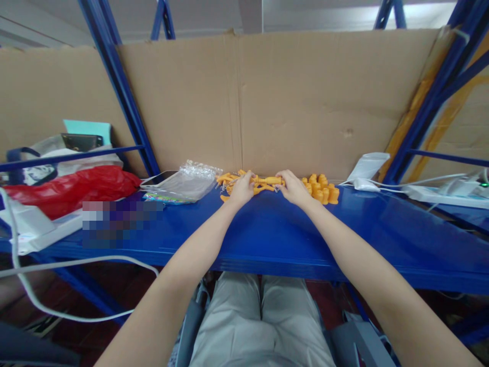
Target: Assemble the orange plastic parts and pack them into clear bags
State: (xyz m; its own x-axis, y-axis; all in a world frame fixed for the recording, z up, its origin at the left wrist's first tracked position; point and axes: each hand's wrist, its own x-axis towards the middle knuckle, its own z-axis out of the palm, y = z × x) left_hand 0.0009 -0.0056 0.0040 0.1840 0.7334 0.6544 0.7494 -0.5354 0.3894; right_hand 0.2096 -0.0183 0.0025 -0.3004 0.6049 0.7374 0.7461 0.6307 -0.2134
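My left hand (241,189) and my right hand (293,187) rest at the back of a blue metal shelf (267,229), close together. Both pinch the ends of one small orange plastic piece (268,181) held between them. Left of it lies a loose heap of orange parts with small metal chains (227,181). To the right stands a cluster of several small orange pieces (323,188). Fingers of both hands are curled closed on the piece.
Clear plastic bags (187,181) and a phone (158,178) lie to the left, beside a red bag (69,188). At right are a white pouch (367,165), white cables and a power strip (439,193). Cardboard (305,102) walls the back; blue uprights (122,92) flank it.
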